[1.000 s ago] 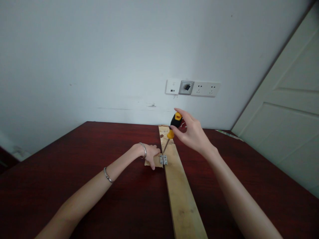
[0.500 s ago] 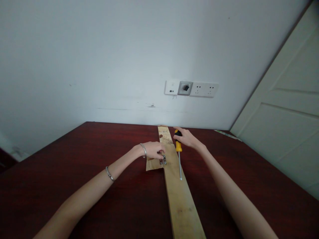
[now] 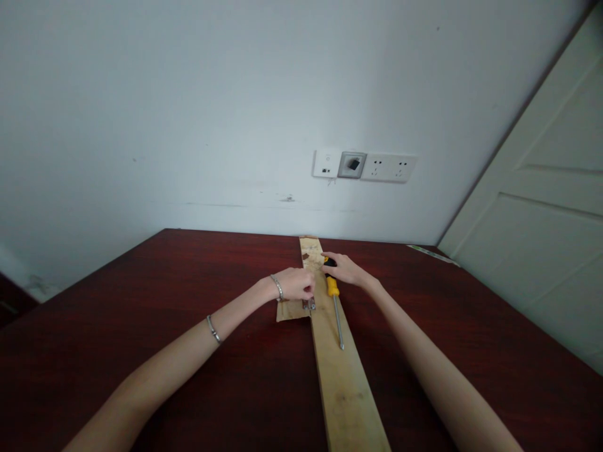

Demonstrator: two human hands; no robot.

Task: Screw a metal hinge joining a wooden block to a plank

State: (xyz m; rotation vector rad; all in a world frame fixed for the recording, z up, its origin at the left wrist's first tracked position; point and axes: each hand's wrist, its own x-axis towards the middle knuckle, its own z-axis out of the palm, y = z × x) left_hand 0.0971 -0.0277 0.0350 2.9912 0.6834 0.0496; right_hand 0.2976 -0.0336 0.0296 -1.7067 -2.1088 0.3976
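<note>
My right hand (image 3: 346, 269) grips the black-and-yellow handle of a screwdriver (image 3: 333, 287). Its metal shaft points down toward me, over the long wooden board (image 3: 346, 389). My left hand (image 3: 296, 284) has its fingers curled together just above a small metal hinge (image 3: 308, 306); whatever is between the fingertips, if anything, is hidden. The hinge lies across the seam between the board and a short piece of wood (image 3: 291, 312) butted against its left edge. My left hand and wrist partly cover that short piece.
Both pieces of wood lie on a dark red tabletop (image 3: 226, 383). Behind it stands a white wall with sockets and a switch plate (image 3: 389, 167). A white panelled door (image 3: 556, 220) is at the right. A thin printed strip (image 3: 433, 254) lies near the table's back right corner.
My right hand has moved slightly left and lower with the screwdriver, bringing it further over the board. My left hand's fingers have curled in more tightly above the hinge.
</note>
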